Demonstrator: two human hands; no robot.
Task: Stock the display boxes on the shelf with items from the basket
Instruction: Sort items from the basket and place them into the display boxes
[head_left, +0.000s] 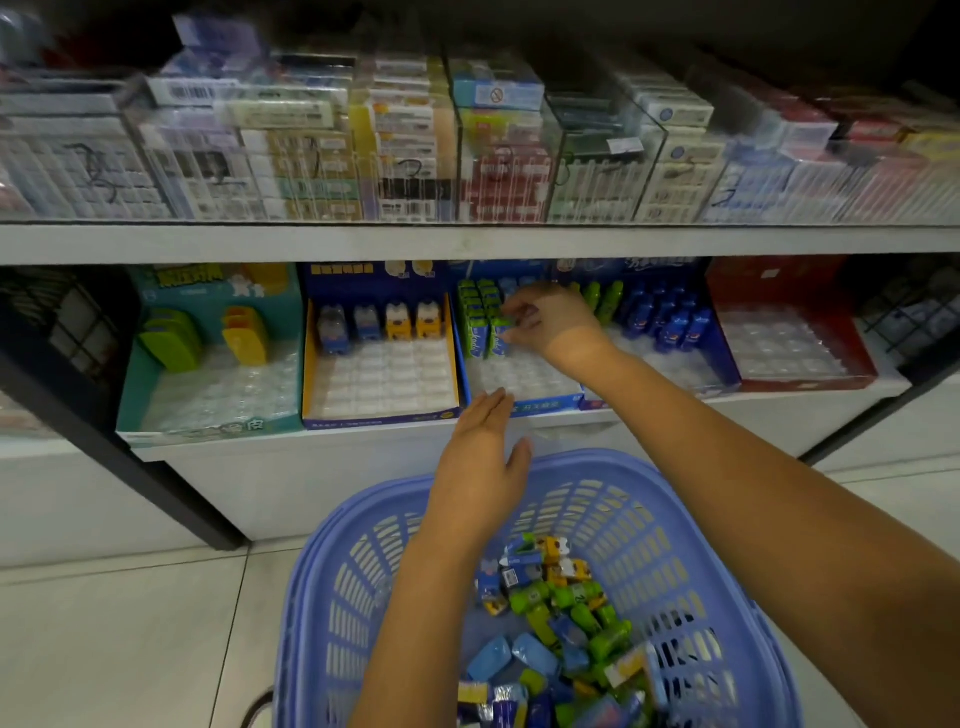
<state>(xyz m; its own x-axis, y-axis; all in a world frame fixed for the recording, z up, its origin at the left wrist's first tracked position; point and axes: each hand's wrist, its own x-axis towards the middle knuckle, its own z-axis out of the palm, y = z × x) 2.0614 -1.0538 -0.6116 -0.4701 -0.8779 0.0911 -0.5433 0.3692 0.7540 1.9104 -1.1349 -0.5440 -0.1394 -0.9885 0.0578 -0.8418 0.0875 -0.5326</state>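
Right hand (550, 325): grip pinches an upright green pack (500, 332) in the blue display box (524, 404). Empty slots lie just wrist-side of the grip. Left hand (483, 457), released, hovers nearer the basket (675, 519) beneath it.

The right hand (550, 322) reaches into the upper centre of the frame, wrist bent, its fingers curled down and pinching a small green wrapped packet (501, 330). The left hand (483, 465) hovers lower, at centre, palm down, fingers straight and together, thumb spread rightwards. Both forearms are bare.
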